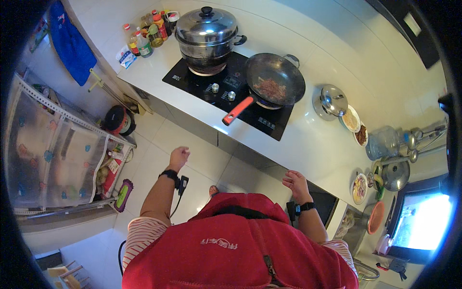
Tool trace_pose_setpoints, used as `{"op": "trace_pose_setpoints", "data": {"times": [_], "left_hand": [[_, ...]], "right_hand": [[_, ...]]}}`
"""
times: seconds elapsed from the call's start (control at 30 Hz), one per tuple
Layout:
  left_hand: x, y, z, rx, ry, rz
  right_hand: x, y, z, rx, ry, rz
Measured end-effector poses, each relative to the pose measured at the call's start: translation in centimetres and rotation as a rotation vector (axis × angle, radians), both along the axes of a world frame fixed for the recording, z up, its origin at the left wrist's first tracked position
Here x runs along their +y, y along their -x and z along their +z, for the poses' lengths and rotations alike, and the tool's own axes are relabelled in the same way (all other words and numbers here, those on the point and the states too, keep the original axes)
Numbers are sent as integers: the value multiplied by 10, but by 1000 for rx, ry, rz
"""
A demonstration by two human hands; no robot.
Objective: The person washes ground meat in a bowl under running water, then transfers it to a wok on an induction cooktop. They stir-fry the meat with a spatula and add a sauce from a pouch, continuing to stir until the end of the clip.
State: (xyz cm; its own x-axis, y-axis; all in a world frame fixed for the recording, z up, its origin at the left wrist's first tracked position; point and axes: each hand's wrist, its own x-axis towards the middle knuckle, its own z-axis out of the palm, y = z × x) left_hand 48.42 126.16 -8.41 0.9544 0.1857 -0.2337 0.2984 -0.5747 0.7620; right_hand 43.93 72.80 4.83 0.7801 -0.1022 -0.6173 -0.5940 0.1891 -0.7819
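Note:
My left hand (179, 157) hangs over the tiled floor with fingers loosely curled, holding nothing. My right hand (296, 183) is near the counter's front edge, fingers slightly bent and apart, with nothing in it. In front of me a dark wok (288, 79) with a red handle (238, 110) sits on the right burner of a black gas cooktop (216, 103); browned, shredded-looking food (270, 89) lies in it. A lidded steel steamer pot (206, 39) stands on the left burner. Neither hand touches the wok or the pot.
Sauce bottles (144, 47) stand at the counter's far left. Rightward are a lidded steel pot (330, 103), a bowl of pale food (350, 119), a plate of dark food (361, 135), a plate of chopped food (359, 188) and an orange basin (376, 218). A covered shelf (61, 151) stands left.

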Motion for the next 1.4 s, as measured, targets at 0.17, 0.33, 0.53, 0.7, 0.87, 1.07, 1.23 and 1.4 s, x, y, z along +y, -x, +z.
{"op": "trace_pose_setpoints", "data": {"times": [0.17, 0.33, 0.53, 0.7, 0.87, 1.07, 1.23, 1.4], "left_hand": [[-10, -117, 44, -107, -211, -181], [-49, -207, 67, -320, -114, -329], [-92, -286, 70, -312, -231, -659], [-120, -341, 60, -304, -462, -1003], [-129, -352, 54, -375, -454, -1012], [-137, -339, 46, -210, -480, -706], [-108, -307, 9, -107, -39, -529], [-50, -170, -28, -23, -38, -483]], "right_hand": [[7, -26, -11, 155, 132, 70], [-3, -29, -34, 250, 206, 97], [9, 27, -44, 224, 268, -145], [60, 136, -52, 275, 216, -545], [142, 262, -64, 344, 76, -850], [220, 318, -77, 367, 36, -1139], [238, 333, -77, 406, -22, -1136], [202, 363, -98, 456, 25, -1109]]}}
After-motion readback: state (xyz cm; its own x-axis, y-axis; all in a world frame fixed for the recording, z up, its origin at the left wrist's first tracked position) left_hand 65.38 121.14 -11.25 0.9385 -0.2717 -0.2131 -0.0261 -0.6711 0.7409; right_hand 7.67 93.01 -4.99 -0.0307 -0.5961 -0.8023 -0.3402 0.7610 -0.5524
